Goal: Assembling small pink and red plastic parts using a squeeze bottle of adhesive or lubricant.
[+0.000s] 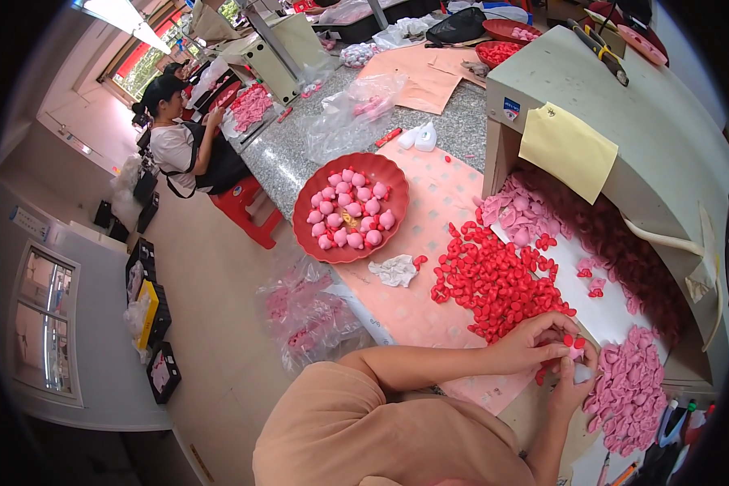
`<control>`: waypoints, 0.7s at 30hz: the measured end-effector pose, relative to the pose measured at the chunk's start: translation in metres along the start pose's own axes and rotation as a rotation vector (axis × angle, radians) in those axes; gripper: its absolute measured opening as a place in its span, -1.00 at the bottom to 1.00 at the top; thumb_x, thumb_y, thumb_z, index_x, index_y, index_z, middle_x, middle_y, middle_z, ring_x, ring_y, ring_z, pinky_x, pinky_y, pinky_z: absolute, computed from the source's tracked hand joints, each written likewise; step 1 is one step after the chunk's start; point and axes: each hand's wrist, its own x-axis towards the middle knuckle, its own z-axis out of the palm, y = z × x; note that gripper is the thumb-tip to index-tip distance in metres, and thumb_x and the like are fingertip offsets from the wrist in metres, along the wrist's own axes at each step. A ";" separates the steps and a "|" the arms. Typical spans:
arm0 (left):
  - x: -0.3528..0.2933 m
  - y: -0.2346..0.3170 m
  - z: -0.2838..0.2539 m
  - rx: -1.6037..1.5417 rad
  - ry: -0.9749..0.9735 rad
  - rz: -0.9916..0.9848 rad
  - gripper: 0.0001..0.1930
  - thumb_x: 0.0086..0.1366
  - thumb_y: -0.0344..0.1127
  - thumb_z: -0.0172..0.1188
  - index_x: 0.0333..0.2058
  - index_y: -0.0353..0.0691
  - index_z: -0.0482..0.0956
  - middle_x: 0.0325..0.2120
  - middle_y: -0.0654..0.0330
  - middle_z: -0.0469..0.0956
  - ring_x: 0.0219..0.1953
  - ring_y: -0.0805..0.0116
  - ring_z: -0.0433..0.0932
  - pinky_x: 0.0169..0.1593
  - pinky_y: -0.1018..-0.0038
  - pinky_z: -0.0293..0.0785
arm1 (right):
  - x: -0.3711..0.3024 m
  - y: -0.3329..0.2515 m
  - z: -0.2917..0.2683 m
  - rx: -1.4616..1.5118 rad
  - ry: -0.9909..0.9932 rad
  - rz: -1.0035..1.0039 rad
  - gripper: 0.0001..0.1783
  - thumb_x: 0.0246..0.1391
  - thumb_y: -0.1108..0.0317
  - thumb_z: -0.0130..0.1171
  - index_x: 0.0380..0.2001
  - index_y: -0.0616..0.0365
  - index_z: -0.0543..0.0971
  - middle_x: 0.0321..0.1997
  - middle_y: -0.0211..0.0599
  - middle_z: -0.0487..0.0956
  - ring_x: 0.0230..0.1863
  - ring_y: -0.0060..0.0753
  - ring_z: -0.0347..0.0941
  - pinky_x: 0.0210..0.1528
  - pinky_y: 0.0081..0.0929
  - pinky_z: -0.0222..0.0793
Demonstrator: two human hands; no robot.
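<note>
Both my hands meet at the lower right, fingers curled around a small pink piece with two red rounded parts [573, 345]. My left hand [530, 344] pinches it from the left, thumb against its side. My right hand [573, 391] closes around it from below and the right, with a small pale whitish object [582, 373] showing by its fingers; its kind is unclear. A heap of small red plastic parts [494, 279] lies just beyond my left hand. Flat pink pieces [626, 389] are piled to the right of my right hand.
A red scalloped bowl [303, 232] holds pink balls with red parts. Beside it lies a crumpled white tissue [394, 270]. A grey machine housing [624, 105] arches over more pink pieces [520, 212]. Pens and tools [679, 429] stand lower right. Another person [182, 142] sits far left.
</note>
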 end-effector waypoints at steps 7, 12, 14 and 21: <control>0.000 -0.002 -0.001 -0.013 0.001 0.009 -0.74 0.26 -0.48 0.02 -0.08 -0.23 0.26 -0.19 0.27 0.36 -0.23 0.59 0.40 -0.26 0.63 0.38 | -0.001 -0.002 0.002 0.004 0.003 -0.003 -0.62 -0.05 0.41 0.18 -0.13 0.24 0.38 -0.21 -0.36 0.43 -0.47 -0.66 0.30 -0.46 -0.72 0.25; 0.001 -0.003 -0.001 0.013 0.007 0.011 -0.74 0.26 -0.48 0.02 -0.08 -0.23 0.27 -0.20 0.26 0.37 -0.23 0.59 0.40 -0.26 0.63 0.38 | 0.000 -0.003 0.004 0.006 0.011 -0.001 -0.62 -0.05 0.41 0.19 -0.13 0.25 0.38 -0.23 -0.36 0.43 -0.48 -0.66 0.29 -0.46 -0.72 0.24; 0.001 -0.002 -0.001 0.018 0.006 0.019 -0.73 0.26 -0.48 0.02 -0.08 -0.23 0.27 -0.20 0.26 0.38 -0.23 0.59 0.40 -0.26 0.64 0.38 | 0.000 -0.004 0.004 0.008 0.012 0.004 -0.63 -0.05 0.41 0.19 -0.14 0.25 0.38 -0.25 -0.36 0.44 -0.48 -0.67 0.29 -0.46 -0.72 0.24; 0.001 -0.004 -0.002 0.004 0.007 0.002 -0.73 0.26 -0.50 0.01 -0.07 -0.23 0.25 -0.16 0.25 0.35 -0.19 0.57 0.40 -0.24 0.63 0.39 | 0.000 -0.003 0.004 0.008 0.017 0.002 -0.63 -0.05 0.42 0.19 -0.14 0.24 0.39 -0.28 -0.37 0.45 -0.49 -0.67 0.29 -0.47 -0.73 0.24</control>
